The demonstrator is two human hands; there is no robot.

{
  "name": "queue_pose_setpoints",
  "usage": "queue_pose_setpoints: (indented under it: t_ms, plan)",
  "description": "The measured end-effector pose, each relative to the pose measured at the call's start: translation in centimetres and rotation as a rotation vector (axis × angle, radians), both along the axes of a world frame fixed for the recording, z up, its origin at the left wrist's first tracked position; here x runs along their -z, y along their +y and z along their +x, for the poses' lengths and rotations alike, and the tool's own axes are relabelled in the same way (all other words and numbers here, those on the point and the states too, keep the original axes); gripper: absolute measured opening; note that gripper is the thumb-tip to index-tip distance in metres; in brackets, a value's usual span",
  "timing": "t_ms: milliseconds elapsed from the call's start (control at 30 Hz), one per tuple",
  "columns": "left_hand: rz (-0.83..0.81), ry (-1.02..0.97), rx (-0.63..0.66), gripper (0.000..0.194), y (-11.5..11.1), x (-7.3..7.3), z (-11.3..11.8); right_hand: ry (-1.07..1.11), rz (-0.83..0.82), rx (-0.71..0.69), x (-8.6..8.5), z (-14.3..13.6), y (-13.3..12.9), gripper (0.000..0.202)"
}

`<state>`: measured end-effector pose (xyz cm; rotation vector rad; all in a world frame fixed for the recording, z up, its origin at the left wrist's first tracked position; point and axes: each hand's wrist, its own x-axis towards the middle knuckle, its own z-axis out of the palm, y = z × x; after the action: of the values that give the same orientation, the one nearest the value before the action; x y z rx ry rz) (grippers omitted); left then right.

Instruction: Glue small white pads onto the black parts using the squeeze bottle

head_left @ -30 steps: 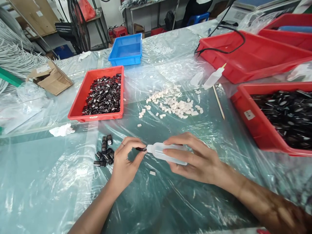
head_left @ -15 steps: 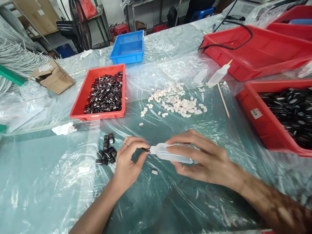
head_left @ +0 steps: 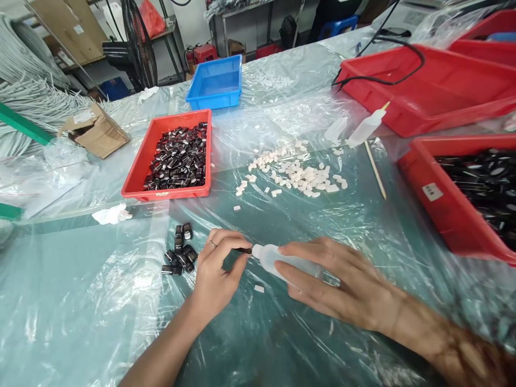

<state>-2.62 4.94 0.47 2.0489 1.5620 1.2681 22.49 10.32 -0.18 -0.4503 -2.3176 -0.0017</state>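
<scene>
Between thumb and fingers, my left hand point(head_left: 220, 263) pinches a small dark piece point(head_left: 244, 250), mostly hidden by the fingertips. My right hand point(head_left: 342, 279) is wrapped round a translucent white squeeze bottle point(head_left: 271, 259), whose tip points left and meets the dark piece. Left of my left hand lies a small cluster of shiny black parts point(head_left: 178, 257). One white piece point(head_left: 259, 288) rests on the plastic-covered table just below the bottle. Farther back are many loose white pieces point(head_left: 302, 174).
A red tray point(head_left: 206, 183) of black parts stands back left, a blue tray point(head_left: 234, 99) behind it. Red bins point(head_left: 419, 177) line the right. A wooden stick point(head_left: 375, 171), another bottle point(head_left: 366, 128), crumpled tissue point(head_left: 112, 214) and torn cardboard box point(head_left: 99, 131) lie around.
The view has shifted slightly. The bottle in my right hand now tilts, its back end lower and toward me, with the tip still at the dark piece. My left hand keeps its pinch.
</scene>
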Motion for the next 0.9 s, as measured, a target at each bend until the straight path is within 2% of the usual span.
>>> queue_pose_setpoints:
  t_ms: [100, 133, 233, 300, 400, 500, 633, 700, 800, 900]
  plan:
    - [0.003, -0.019, -0.001, 0.02, 0.0, 0.1, -0.1, 0.01, 0.066, 0.002, -0.7, -0.4, 0.3, 0.035]
    - [-0.001, -0.032, -0.001, 0.02, 0.0, 0.2, -0.1, 0.049, -0.005, 0.003, -1.1, -0.5, 0.6, 0.036]
    - [-0.025, -0.092, -0.007, 0.018, -0.1, 0.5, -0.1, 0.268, -0.41, 0.0, -2.2, -0.5, 1.9, 0.035]
    - [-0.043, -0.133, -0.019, 0.018, -0.1, 0.7, -0.1, 0.433, -0.698, 0.003, -2.2, -0.2, 3.1, 0.029]
    - [-0.061, -0.179, -0.035, 0.014, -0.1, 0.9, -0.2, 0.636, -0.997, 0.013, -0.8, 0.0, 5.1, 0.024]
    - [-0.094, -0.206, -0.063, 0.01, -0.2, 1.1, -0.3, 0.689, -1.163, -0.021, 1.4, -0.9, 6.7, 0.037]
    - [-0.171, -0.222, -0.119, 0.002, -0.1, 1.8, -0.7, 0.441, -1.201, -0.074, 3.6, -2.7, 7.2, 0.04]
    - [-0.192, -0.229, -0.141, 0.007, 0.1, 2.1, -0.8, 0.378, -1.156, -0.047, 4.1, -3.5, 7.1, 0.035]
    - [-0.163, -0.259, -0.2, 0.015, 0.3, 2.1, -0.7, 0.298, -1.087, -0.001, 4.0, -3.6, 7.3, 0.037]
    - [-0.147, -0.284, -0.235, 0.022, 0.2, 1.9, -0.6, 0.206, -1.028, -0.011, 3.1, -2.0, 9.0, 0.046]
